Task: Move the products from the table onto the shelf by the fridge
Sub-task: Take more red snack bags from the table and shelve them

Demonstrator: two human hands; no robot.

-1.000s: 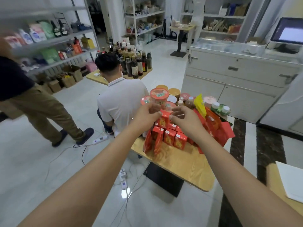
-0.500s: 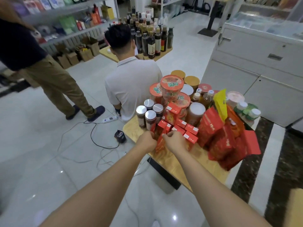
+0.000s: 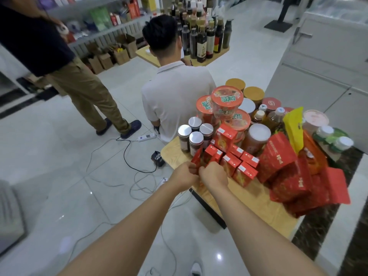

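On the head view, my left hand is at the near left corner of the table. Its fingers are curled, pinching a flat red packet just in front of the jars. My right hand is pressed against the left, with its fingers curled under by the red boxes. I cannot tell what it holds. Red bags lie right of the boxes.

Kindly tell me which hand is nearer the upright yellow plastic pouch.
Right. The right hand sits left of the yellow pouch, nearer the viewer; the left hand is farther left.
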